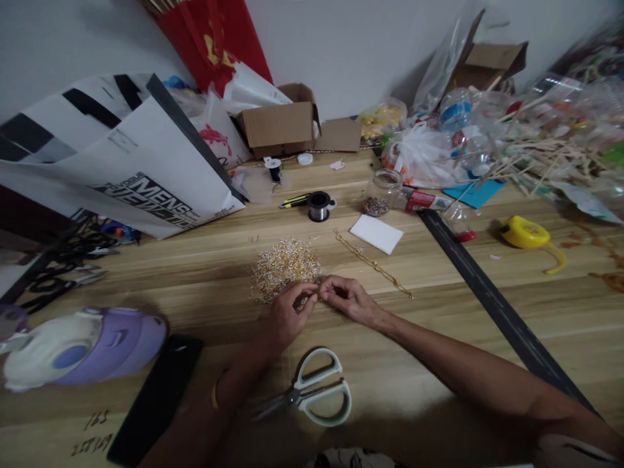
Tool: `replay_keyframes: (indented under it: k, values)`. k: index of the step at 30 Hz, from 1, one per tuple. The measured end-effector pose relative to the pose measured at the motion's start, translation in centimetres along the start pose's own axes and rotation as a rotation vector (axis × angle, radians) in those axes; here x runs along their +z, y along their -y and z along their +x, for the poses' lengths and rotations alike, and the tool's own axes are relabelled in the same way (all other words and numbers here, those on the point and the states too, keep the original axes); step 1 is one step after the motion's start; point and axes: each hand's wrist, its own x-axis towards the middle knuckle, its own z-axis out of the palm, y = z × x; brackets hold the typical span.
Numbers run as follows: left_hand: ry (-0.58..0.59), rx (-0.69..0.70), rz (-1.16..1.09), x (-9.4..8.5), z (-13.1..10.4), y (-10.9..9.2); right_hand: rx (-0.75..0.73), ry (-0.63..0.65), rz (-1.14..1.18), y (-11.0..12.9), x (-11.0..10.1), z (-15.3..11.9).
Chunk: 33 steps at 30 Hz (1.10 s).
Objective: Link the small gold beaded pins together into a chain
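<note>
My left hand (291,311) and my right hand (350,299) meet fingertip to fingertip over the table. Each has thumb and forefinger pinched together, and whatever lies between them is too small to make out. Just beyond my left hand is a heap of small gold and silver clasp-like pieces (285,263), its near edge partly hidden by the fingers. A thin gold chain (373,263) lies stretched out to the right of the heap. Closer to my body, scissors with pale handles (348,406) rest with their blades slightly apart, beside my left forearm.
Behind the heap stand a wire spool (318,209), a yellow-black cutter (294,201), a bead jar (383,192) and a white card (377,233). A purple bottle (112,344) and black phone (156,400) lie left. A tape measure (526,232) sits right. Bags and boxes line the wall.
</note>
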Motion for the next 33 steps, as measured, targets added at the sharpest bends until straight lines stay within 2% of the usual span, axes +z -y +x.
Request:
replay_keyframes:
  k: [7,14,25,33]
  values:
    - [0.062,0.032,0.005,-0.1,0.4,-0.1,0.004,0.001,0.001,0.1,0.0,0.0]
    - [0.095,-0.055,-0.095,-0.4,0.6,-0.3,0.013,-0.011,0.000,-0.2,-0.1,0.0]
    - [0.104,-0.197,-0.243,0.3,0.5,0.6,0.026,-0.017,0.014,0.1,-0.2,0.1]
    - [0.074,-0.183,-0.226,0.2,0.5,0.3,0.017,-0.004,0.036,0.1,-0.2,0.1]
